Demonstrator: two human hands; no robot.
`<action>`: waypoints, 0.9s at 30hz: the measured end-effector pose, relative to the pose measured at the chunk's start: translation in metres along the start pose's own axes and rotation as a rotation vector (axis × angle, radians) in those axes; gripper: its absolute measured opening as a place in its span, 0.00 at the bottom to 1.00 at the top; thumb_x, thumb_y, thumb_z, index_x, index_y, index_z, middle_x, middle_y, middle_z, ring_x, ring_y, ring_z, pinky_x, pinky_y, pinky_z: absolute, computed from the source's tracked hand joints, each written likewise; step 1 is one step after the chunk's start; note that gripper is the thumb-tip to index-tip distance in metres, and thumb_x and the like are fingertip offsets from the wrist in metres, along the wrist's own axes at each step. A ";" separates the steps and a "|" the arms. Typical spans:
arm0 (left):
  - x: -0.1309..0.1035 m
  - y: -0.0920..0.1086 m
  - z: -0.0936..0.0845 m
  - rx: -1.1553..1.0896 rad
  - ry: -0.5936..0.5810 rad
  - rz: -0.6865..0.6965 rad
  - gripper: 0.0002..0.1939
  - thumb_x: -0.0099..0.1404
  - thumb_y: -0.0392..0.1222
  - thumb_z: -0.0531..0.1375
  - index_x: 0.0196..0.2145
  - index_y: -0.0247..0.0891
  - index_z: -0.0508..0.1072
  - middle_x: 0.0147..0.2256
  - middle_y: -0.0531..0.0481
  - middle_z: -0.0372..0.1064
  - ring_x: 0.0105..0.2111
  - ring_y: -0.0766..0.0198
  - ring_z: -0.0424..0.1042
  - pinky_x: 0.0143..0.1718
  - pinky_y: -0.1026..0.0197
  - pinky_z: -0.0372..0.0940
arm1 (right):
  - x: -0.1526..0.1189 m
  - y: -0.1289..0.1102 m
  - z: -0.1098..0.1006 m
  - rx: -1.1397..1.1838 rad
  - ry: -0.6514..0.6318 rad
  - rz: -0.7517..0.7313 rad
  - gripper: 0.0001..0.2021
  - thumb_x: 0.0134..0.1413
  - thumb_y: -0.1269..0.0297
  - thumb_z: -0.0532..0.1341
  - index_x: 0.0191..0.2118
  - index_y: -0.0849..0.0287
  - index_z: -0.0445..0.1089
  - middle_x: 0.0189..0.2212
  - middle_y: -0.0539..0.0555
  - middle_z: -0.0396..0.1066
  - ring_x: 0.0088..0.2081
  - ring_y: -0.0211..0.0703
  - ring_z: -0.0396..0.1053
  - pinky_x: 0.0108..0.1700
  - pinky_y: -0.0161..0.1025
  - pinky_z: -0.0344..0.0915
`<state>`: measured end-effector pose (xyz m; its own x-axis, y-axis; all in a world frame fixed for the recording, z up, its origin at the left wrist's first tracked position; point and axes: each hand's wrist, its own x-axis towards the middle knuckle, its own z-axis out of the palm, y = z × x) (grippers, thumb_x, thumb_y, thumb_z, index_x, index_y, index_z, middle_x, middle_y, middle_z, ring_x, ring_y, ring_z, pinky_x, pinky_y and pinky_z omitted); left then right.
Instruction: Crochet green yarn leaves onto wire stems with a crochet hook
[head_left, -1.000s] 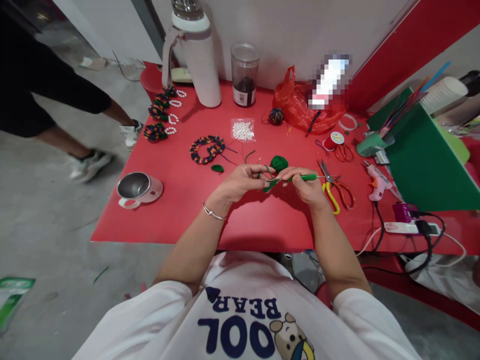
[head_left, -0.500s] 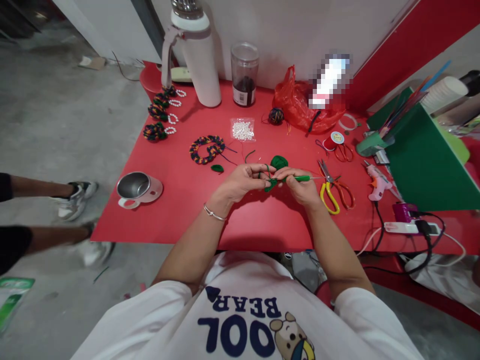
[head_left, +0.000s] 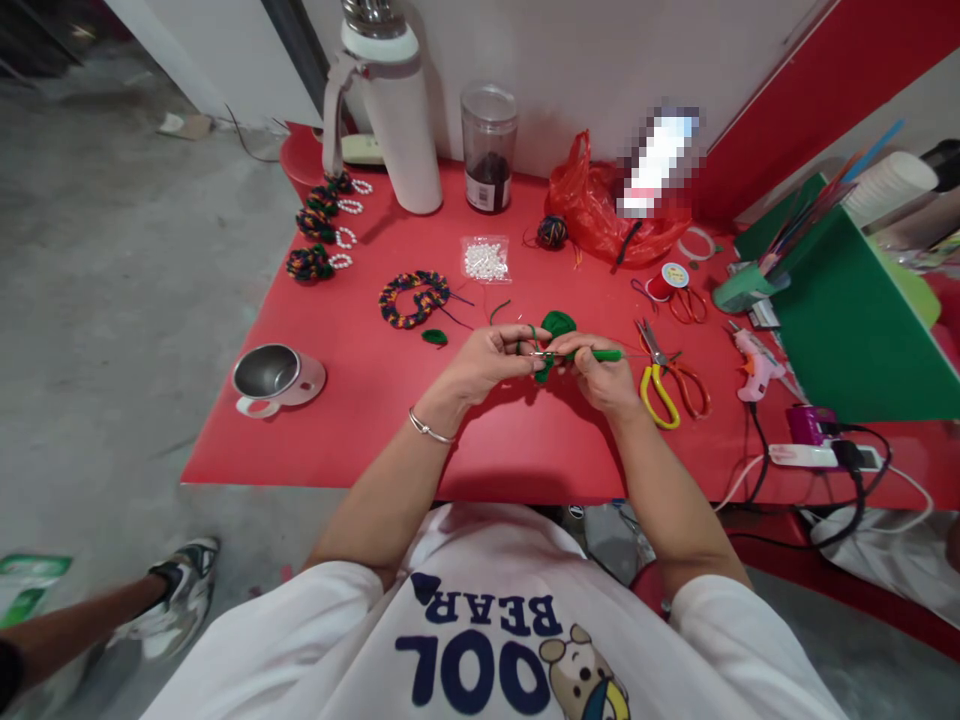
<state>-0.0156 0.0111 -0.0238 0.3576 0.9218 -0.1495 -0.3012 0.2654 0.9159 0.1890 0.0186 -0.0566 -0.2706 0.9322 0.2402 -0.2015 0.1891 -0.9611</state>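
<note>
My right hand (head_left: 602,370) is closed around a crochet hook (head_left: 606,355) with a green handle, its metal tip pointing left. In my left hand (head_left: 499,355), thumb and fingers pinch a small piece of green crochet (head_left: 544,371), and green yarn loops over a raised finger. Hook tip and crochet piece meet between the two hands. Just behind them lies a ball of green yarn (head_left: 559,323). A small green leaf-shaped piece (head_left: 434,337) and a multicoloured crocheted strip (head_left: 405,300) rest to the left of my hands.
Scissors (head_left: 660,375) lie right of my right hand, with a pink glue gun (head_left: 757,365) beyond. A steel-lined mug (head_left: 279,378) stands at left. Behind are a bag of white beads (head_left: 486,260), a flask (head_left: 401,120) and a red plastic bag (head_left: 585,200). Another person's leg (head_left: 90,625) shows at lower left.
The hook has shifted slightly, and more of its metal tip now shows at the green crochet piece. The other person's legs at left have moved nearer, toward the bottom of the view.
</note>
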 end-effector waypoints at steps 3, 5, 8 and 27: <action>0.001 -0.002 0.002 0.009 0.016 0.023 0.22 0.48 0.38 0.77 0.42 0.33 0.82 0.25 0.54 0.71 0.25 0.69 0.69 0.29 0.64 0.63 | 0.000 0.002 -0.002 -0.012 0.000 0.003 0.17 0.56 0.40 0.70 0.37 0.48 0.83 0.39 0.52 0.82 0.33 0.40 0.76 0.35 0.40 0.74; 0.001 -0.002 0.003 0.012 0.029 0.034 0.21 0.48 0.38 0.77 0.41 0.33 0.82 0.25 0.54 0.70 0.24 0.70 0.68 0.28 0.65 0.63 | 0.000 0.004 -0.003 -0.032 -0.007 0.009 0.18 0.56 0.40 0.69 0.37 0.48 0.83 0.40 0.52 0.82 0.34 0.41 0.77 0.36 0.40 0.75; 0.001 -0.003 0.005 0.009 0.053 0.050 0.21 0.48 0.38 0.77 0.41 0.33 0.83 0.25 0.54 0.69 0.24 0.71 0.67 0.26 0.66 0.61 | 0.000 0.005 -0.003 -0.056 -0.002 0.018 0.17 0.54 0.40 0.71 0.37 0.48 0.83 0.40 0.52 0.82 0.37 0.43 0.78 0.38 0.41 0.76; 0.002 -0.007 0.003 -0.082 0.036 0.047 0.23 0.47 0.38 0.77 0.42 0.34 0.83 0.26 0.54 0.72 0.26 0.70 0.69 0.33 0.63 0.66 | 0.000 -0.003 0.005 0.034 0.094 0.059 0.08 0.45 0.61 0.79 0.32 0.47 0.83 0.35 0.45 0.83 0.37 0.36 0.80 0.45 0.36 0.77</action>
<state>-0.0101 0.0105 -0.0293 0.3097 0.9430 -0.1221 -0.3884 0.2427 0.8889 0.1847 0.0164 -0.0530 -0.1938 0.9666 0.1678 -0.2200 0.1239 -0.9676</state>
